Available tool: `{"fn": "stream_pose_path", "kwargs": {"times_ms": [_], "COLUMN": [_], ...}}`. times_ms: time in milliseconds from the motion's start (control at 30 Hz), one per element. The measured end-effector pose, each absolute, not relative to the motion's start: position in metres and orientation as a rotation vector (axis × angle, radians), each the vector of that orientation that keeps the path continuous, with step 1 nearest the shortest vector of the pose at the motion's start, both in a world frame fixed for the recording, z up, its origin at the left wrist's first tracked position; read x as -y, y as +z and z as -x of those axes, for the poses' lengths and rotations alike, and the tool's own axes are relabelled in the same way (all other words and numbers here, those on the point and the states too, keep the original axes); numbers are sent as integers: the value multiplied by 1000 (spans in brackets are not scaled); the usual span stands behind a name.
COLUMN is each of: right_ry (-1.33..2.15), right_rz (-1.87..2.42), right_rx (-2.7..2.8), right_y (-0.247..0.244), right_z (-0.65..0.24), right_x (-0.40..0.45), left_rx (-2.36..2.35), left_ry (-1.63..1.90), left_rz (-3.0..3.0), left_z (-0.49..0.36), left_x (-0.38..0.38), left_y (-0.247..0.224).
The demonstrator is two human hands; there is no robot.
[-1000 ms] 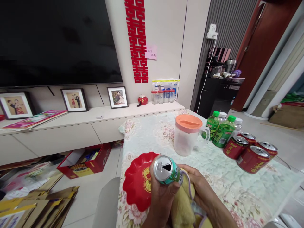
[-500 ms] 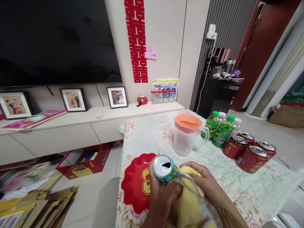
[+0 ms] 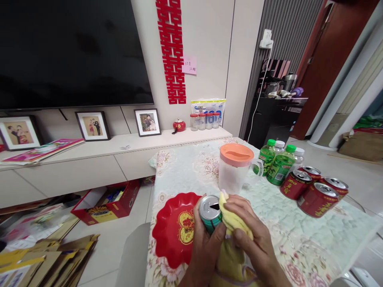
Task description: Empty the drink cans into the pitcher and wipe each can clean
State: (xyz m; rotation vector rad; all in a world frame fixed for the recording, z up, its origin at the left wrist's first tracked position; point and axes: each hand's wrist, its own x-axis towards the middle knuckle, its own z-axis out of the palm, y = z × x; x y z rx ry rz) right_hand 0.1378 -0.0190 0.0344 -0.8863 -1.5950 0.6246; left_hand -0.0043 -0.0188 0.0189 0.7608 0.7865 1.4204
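A green can (image 3: 210, 213) with an opened top is gripped in my left hand (image 3: 205, 247), its top tilted toward the camera. My right hand (image 3: 254, 231) is closed on a yellow cloth (image 3: 235, 219), whose upper end touches the can's right side near the rim. The rest of the cloth hangs down below both hands. To the left of the can lies a red scalloped plate (image 3: 169, 227) with a gold design, partly covered by my left hand. Just behind my hands stands a clear pitcher (image 3: 231, 177) with an orange lid.
Green-capped and white-capped bottles (image 3: 280, 165) and several red cans (image 3: 317, 199) stand on the right of the flowered tablecloth (image 3: 191, 167). A white cabinet (image 3: 119, 153) with frames and jars runs behind. An open red box (image 3: 104, 205) sits on the floor.
My right hand has moved the cloth up and left, against the can's rim. The can has shifted slightly right and stands more upright in my left hand.
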Motion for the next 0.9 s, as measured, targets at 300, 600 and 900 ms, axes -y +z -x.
{"fn": "stream_pose_path", "kwargs": {"times_ms": [300,600,900], "right_ry": [739,775,438], "right_rz": [1205,1327,1101], "right_rx": [1426,1531,1584], "right_y": [27,33,46], "right_z": [-140,-137,-138], "right_x": [-2,-3,30], "left_rx": [-744,-757,-777], "left_ry": [1482,1518,1459], "left_rz": [-746,-854,-741], "left_z": [-4,3,-4], "left_x": [30,16,23], "left_y": [22,6,17]}}
